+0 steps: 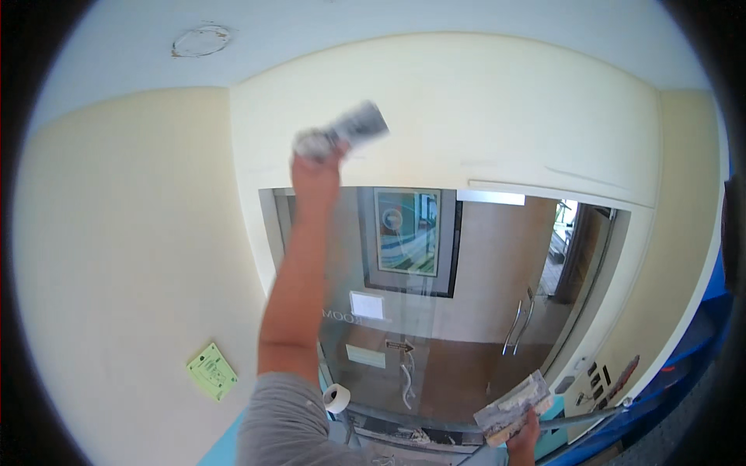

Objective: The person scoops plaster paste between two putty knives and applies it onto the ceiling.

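Above the raised left hand the cream wall is seen as one broad, smooth, matte surface that bends with the lens; no ridges or wet patches can be made out on it, so how much has been skimmed cannot be told. The work is judged to be mid-course, since filler is carried on both tools. Below that grip a glass door is set in the wall, hard and shiny, with a framed picture and long metal handles showing through or mirrored in it.

At the lower right, a flat rectangular hawk is held by the right hand; its face is caked with rough grey-white filler. The grip looks closed about its underside, though the fingers are mostly cut off by the edge.

A knife with a wide flat blade is pinched in the left grip and pressed up at the wall above the door, blurred, its blade crusted with dried grey compound.

Left of the forearm, a small green label is stuck flat to the wall. Beside the grey sleeve, a white tape roll is seen, round and papery.
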A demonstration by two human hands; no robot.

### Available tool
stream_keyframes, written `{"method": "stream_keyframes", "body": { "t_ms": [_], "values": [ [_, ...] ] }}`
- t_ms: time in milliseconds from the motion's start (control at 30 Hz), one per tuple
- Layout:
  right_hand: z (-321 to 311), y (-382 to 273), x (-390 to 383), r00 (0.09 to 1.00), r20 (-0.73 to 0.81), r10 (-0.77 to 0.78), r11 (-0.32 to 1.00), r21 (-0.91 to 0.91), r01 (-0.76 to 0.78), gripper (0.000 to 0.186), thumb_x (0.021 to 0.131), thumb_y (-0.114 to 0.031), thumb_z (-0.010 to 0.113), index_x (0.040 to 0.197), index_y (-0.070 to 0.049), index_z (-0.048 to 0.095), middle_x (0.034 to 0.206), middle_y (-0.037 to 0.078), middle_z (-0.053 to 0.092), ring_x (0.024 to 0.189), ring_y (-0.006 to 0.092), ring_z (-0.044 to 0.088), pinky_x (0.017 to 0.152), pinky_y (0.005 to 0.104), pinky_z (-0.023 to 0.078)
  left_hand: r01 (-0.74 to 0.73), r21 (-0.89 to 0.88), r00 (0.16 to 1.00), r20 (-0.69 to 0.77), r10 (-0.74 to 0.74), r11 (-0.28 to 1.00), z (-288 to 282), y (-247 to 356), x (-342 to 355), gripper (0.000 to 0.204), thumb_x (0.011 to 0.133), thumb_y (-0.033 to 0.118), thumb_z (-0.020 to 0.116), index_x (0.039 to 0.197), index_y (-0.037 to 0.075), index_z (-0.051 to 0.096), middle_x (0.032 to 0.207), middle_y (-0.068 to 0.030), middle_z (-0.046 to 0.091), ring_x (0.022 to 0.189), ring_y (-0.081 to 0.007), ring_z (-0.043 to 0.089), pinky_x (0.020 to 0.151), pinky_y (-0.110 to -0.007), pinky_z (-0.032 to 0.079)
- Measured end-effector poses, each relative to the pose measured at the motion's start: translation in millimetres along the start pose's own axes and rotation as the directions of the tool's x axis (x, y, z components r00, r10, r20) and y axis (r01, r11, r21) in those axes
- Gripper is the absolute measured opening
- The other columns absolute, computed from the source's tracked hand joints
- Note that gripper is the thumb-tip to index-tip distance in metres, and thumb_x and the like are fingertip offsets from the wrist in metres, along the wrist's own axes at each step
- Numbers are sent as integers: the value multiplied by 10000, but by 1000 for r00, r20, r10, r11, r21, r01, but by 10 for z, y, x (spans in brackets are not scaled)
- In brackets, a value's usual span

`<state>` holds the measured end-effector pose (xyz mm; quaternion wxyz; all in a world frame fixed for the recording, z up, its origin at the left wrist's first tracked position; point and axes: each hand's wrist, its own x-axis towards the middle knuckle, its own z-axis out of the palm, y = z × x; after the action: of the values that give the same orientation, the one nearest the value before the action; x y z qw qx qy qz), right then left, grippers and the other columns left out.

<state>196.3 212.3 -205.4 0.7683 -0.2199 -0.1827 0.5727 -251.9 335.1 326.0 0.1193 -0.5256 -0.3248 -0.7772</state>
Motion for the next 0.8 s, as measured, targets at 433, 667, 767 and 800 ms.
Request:
{"method": "stream_keyframes", "body": {
  "t_ms": [433, 667, 767, 800],
  "values": [
    [223, -232, 106, 936, -349, 45, 968, -216, -128, 430, 939, -307, 494, 1320, -108, 513, 1318, 134, 495, 1132, 301, 515, 909, 492, 472, -225, -449, 971, -27, 238, 865, -237, 419, 2973, 524, 775, 96, 769, 1217, 50, 491, 1103, -82, 617, 984, -191, 600, 854, -310, 487],
    [261, -290, 99, 953, -302, 13, 993, -107, -47, 524, 920, -386, 491, 1335, -70, 450, 1290, 148, 499, 1149, 345, 503, 901, 499, 476, -210, -293, 978, -74, 197, 933, -89, 457, 3412, 617, 784, 246, 776, 1263, 27, 455, 1155, -99, 602, 988, -211, 630, 812, -310, 534],
    [190, -331, 72, 948, -316, -37, 981, -191, -25, 569, 903, -430, 502, 1328, -57, 435, 1267, 156, 510, 1088, 375, 533, 859, 526, 488, -171, -63, 973, -171, 158, 983, 7, 569, 3393, 700, 775, 384, 765, 1258, -14, 451, 1118, -124, 620, 976, -196, 641, 775, -284, 542],
    [190, -354, 47, 948, -317, -41, 982, -186, -20, 569, 903, -430, 502, 1328, -57, 435, 1267, 156, 510, 1088, 375, 533, 859, 526, 488, -176, -69, 972, -169, 162, 982, 24, 577, 3438, 700, 775, 384, 765, 1258, -14, 451, 1118, -124, 620, 976, -196, 641, 775, -284, 542]
  ]
}}
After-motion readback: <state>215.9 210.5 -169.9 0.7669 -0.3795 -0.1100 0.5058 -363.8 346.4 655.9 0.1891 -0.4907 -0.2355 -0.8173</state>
